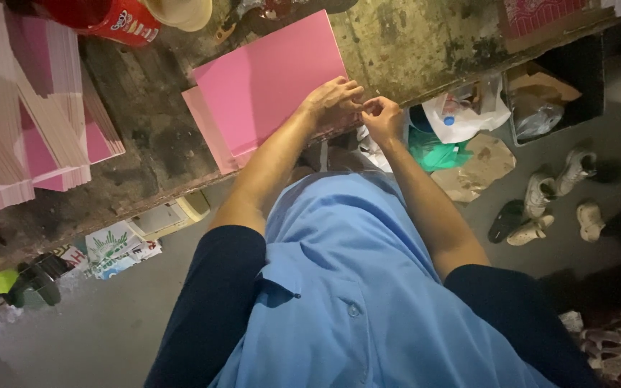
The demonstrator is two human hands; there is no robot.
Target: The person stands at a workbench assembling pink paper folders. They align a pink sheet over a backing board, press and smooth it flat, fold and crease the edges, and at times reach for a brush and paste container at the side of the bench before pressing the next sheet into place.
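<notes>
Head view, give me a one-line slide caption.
Left hand and right hand meet at the near edge of pink sheets on a worn table.

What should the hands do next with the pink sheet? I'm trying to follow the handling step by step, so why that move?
Probably firm up the grip and draw the edge clear. Both hands, left hand and right hand, meet at the near corner of the top pink sheet, which lies on a second pink sheet at the worktable edge.
</notes>
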